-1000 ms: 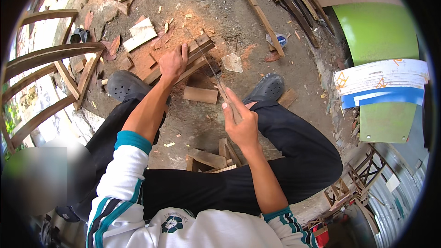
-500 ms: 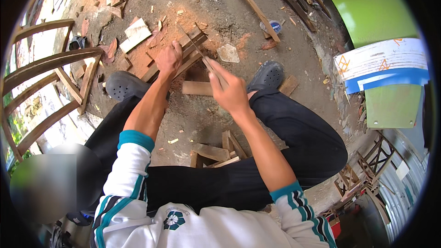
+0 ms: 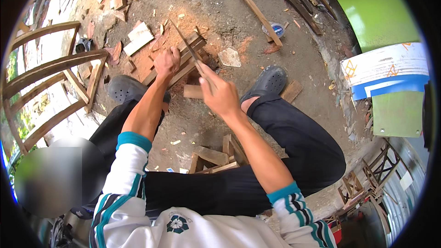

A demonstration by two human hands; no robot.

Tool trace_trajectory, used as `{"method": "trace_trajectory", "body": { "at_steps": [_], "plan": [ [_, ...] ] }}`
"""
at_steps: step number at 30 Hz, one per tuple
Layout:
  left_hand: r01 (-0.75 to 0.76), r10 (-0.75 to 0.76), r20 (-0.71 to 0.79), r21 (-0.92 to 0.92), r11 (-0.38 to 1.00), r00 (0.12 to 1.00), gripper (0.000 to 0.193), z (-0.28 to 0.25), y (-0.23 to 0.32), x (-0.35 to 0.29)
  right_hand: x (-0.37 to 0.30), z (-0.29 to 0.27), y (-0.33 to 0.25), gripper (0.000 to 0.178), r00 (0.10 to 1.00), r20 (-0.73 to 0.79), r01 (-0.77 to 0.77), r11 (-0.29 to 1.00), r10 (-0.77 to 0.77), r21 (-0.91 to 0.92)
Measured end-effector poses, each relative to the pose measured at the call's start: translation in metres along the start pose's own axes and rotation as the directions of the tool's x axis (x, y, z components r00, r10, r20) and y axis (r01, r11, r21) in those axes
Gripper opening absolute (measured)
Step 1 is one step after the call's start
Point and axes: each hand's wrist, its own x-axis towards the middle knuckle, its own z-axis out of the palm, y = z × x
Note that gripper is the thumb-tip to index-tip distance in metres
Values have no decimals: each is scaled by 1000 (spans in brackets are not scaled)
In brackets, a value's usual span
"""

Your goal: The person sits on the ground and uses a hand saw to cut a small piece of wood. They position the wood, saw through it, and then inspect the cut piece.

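Observation:
My right hand (image 3: pixel 220 93) is wrapped round the handle of a hand saw (image 3: pixel 187 41). Its long, narrow blade points forward and left, lying across a dark wooden bar (image 3: pixel 195 45) near that bar's far end. My left hand (image 3: pixel 166 62) is closed over the same bar, left of the blade, and presses it down; the fingertips are partly hidden. The bar rests on other wood pieces (image 3: pixel 180 77) low on the ground between my feet. Orange sawdust (image 3: pixel 183 16) is spread beyond the blade. A short block (image 3: pixel 193 92) lies just nearer to me.
Wooden offcuts (image 3: pixel 213 155) are piled between my legs. A curved wooden frame (image 3: pixel 55 71) stands at left, and long strips (image 3: pixel 252 7) lie at the far right. A pale board (image 3: pixel 138 39), a round blue-and-white lid (image 3: pixel 278 29) and a green panel (image 3: pixel 376 11) are around me.
My right hand has moved left, carrying the saw blade farther forward and left over the bar. The left hand keeps its hold on the wood. The whole view has shifted slightly.

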Motion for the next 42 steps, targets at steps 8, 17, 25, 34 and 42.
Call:
{"method": "trace_trajectory", "body": {
  "at_steps": [8,17,25,34,42],
  "plan": [
    [41,-42,-17,-75,996,999,56,0,14,8,25,-4,20,48,998,62,-15,1000,16,-14],
    [3,-11,-104,-68,998,995,57,-3,-1,4,-49,-44,-9,40,996,-49,82,993,-78,86],
    [45,-46,-20,-53,998,999,55,-12,-8,3,-51,-45,-38,42,1000,0,18,998,-18,59],
    [-54,51,-41,-72,996,998,57,-2,5,5,23,1,5,39,1000,-13,-1,999,2,42],
    [-12,2,-100,-92,996,995,57,-6,4,3,-21,-31,-21,42,1000,-15,-3,996,5,89]
  ]
}}
